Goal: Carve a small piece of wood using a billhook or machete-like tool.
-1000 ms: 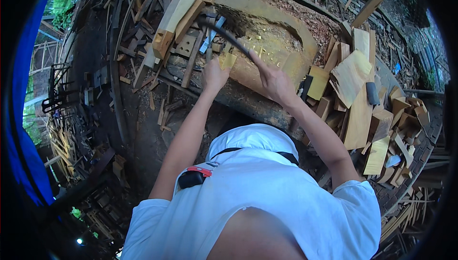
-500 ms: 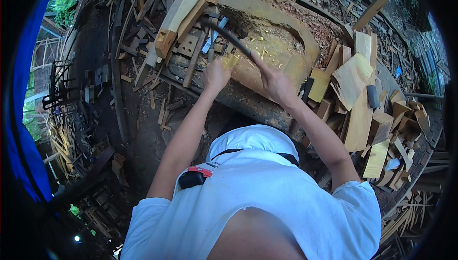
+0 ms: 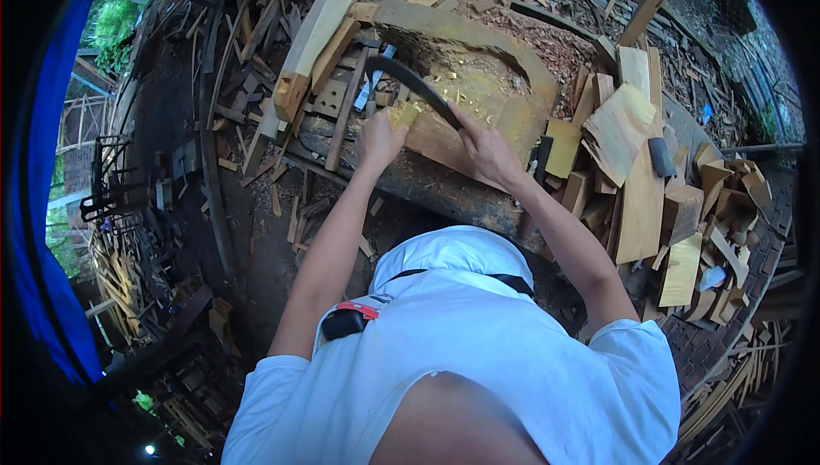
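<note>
My left hand is closed around a small yellow wood block, holding it over the near left edge of a big hollowed timber block. In my right hand is the handle end of a dark curved adze. Its shaft arcs up and to the left, and its far end bends down above and left of the small block, apart from it. Yellow shavings lie in the hollow beyond my hands. My fingers hide part of the small block.
Long squared beams and a wood piece with holes lie at the left of the work block. At right, many offcuts are stacked, with a dark cylinder on them. Scrap wood litters the left ground.
The adze has tilted, and its arc now shows higher and more curved above the small block. Both hands stay in nearly the same place, still gripping. The whole view has shifted slightly.
</note>
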The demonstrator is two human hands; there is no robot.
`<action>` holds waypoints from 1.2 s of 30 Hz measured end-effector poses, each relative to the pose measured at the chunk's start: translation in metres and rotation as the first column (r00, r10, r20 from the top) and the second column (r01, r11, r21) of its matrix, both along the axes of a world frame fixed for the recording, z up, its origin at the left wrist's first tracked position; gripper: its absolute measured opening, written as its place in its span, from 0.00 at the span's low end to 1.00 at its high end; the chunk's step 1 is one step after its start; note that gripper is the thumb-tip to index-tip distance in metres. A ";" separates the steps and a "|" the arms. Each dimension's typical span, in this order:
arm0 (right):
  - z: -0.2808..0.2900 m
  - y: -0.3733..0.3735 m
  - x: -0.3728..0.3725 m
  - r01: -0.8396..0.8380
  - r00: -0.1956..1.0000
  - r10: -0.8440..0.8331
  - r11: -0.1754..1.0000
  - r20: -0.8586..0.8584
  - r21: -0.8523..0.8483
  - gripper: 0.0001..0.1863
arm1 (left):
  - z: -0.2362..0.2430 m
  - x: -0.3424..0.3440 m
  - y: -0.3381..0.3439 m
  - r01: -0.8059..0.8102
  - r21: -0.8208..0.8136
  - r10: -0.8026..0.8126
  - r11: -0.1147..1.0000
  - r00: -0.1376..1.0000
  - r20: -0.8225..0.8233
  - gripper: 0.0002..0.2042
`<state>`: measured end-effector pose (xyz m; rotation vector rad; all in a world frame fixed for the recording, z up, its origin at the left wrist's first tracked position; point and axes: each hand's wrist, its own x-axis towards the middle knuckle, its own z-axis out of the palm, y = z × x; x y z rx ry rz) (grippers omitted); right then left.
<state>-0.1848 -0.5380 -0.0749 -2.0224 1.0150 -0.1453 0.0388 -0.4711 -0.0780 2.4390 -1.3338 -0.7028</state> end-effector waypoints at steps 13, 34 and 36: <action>0.019 0.011 0.007 -0.045 0.995 0.018 0.960 -0.101 -0.275 0.33 | 0.007 -0.011 -0.007 -0.055 0.065 0.050 0.996 0.996 0.069 0.17; -0.014 0.022 0.001 -0.097 0.974 0.018 0.933 -0.224 -0.348 0.35 | 0.001 0.016 0.007 -0.121 -0.043 0.094 0.992 0.916 -0.391 0.16; -0.015 0.022 0.000 -0.112 0.964 0.026 0.943 -0.265 -0.313 0.34 | 0.018 0.019 0.011 -0.228 -0.064 0.117 0.971 0.697 -0.707 0.16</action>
